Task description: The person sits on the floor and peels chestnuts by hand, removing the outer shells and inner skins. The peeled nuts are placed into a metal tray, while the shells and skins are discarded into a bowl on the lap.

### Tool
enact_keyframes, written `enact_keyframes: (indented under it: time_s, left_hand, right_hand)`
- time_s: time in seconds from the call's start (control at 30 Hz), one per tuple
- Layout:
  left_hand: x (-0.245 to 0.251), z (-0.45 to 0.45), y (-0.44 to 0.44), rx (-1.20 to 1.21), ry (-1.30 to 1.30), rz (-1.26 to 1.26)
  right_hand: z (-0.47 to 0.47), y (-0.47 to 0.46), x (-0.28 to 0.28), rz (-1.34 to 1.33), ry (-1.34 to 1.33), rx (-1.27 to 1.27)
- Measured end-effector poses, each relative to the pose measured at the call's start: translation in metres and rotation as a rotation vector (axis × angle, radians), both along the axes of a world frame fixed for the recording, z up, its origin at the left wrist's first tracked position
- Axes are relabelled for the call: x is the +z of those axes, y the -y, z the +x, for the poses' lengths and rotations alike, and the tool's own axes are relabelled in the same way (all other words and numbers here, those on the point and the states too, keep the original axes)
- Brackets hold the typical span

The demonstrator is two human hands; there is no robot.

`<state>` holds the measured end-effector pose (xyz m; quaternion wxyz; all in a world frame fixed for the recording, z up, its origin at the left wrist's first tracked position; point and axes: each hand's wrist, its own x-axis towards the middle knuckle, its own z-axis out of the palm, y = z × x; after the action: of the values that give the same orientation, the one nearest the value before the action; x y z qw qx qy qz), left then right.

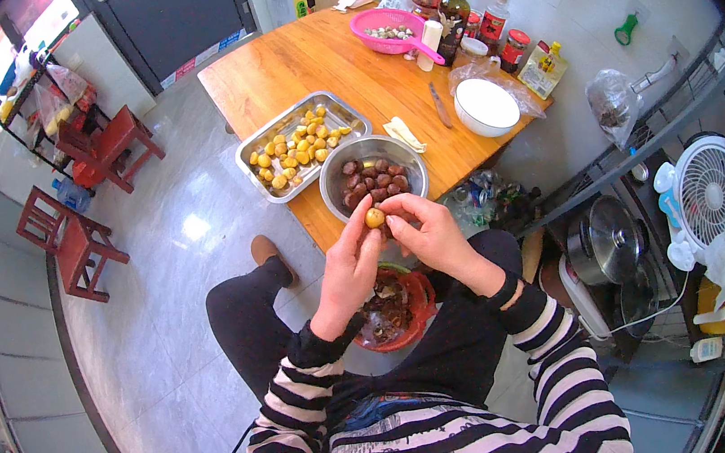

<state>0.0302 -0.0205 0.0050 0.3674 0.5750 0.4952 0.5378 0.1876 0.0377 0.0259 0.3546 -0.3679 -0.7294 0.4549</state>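
Note:
Between the fingertips of my left hand and my right hand is a yellow peeled chestnut. Both hands touch it, just in front of a round steel bowl. Dark brown unpeeled chestnuts fill part of that bowl. To its left, a rectangular steel tray holds several peeled yellow chestnuts. Below my hands, between my knees, stands a red plastic basket with dark shell scraps in it.
On the wooden table lie a knife and a folded cloth, near a white bowl. A pink colander, a dark bottle and several jars stand behind. Red wooden chairs are at left; a white fan is at right.

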Motion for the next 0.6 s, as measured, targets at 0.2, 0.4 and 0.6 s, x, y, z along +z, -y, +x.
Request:
enact_keyframes:
  time_s: [0.2, 0.4, 0.6]
  left_hand:
    - [-0.003, 0.006, -0.005, 0.011, 0.229, -0.109]
    - [-0.010, 0.005, -0.006, 0.060, 0.199, -0.044]
    - [-0.009, 0.001, -0.007, -0.069, 0.583, -0.220]
  right_hand:
    - [-0.008, 0.009, 0.003, -0.028, -0.073, 0.000]
    - [-0.014, 0.014, 0.005, 0.055, -0.045, -0.034]
    - [-0.012, 0.015, 0.005, 0.178, 0.027, -0.013]
